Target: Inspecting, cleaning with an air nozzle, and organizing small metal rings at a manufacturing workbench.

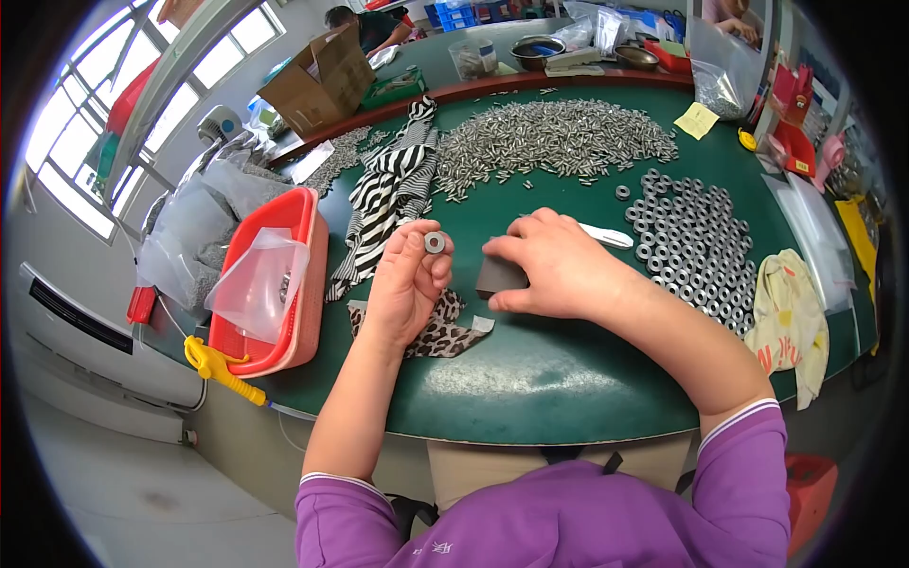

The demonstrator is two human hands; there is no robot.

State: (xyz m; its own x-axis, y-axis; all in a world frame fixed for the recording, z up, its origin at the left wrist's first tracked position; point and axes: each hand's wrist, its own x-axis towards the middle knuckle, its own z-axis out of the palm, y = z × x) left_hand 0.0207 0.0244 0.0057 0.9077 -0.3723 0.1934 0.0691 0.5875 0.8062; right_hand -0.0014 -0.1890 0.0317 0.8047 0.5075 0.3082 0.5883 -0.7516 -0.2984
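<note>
My left hand [405, 275] pinches a small metal ring [434, 242] between thumb and fingers, its round hole facing up. To its right, my right hand [554, 265] has thumb and fingers around a dark rectangular block [500, 276] on the green table [549, 388]. A leopard-print cloth [445, 333] lies beneath and beside my left wrist. Just beyond my right hand is a white, flat, elongated object [608, 236], partly hidden by the hand. Many similar metal rings [689, 241] lie grouped to the right of my right forearm.
A heap of small metal pins [559, 137] covers the far middle. Zebra-striped cloth [383, 204] lies far left of centre. A red basket [317, 284] with a plastic bag and a yellow air gun [222, 367] are at left. A pale yellow cloth [791, 312] lies right.
</note>
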